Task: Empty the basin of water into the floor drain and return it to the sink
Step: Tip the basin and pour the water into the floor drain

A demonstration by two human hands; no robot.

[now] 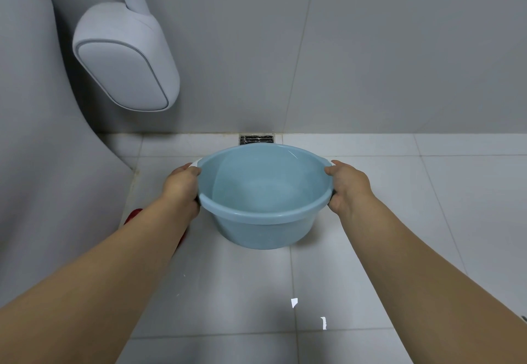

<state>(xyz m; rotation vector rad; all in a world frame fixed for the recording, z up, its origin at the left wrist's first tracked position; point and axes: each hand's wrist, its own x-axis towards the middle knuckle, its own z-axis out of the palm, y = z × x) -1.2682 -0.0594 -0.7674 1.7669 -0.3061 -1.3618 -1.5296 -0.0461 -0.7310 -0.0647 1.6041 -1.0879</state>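
I hold a light blue plastic basin out in front of me above the tiled floor, roughly level, with clear water in its bottom. My left hand grips the basin's left rim handle. My right hand grips the right rim handle. The floor drain, a dark metal grate, sits at the foot of the wall just beyond the basin's far rim. The sink is out of view.
A grey tiled wall rises behind the drain. A white rounded fixture on a stem hangs at upper left, beside a large grey curved surface. A red object shows under my left forearm. White floor tiles extend to the right.
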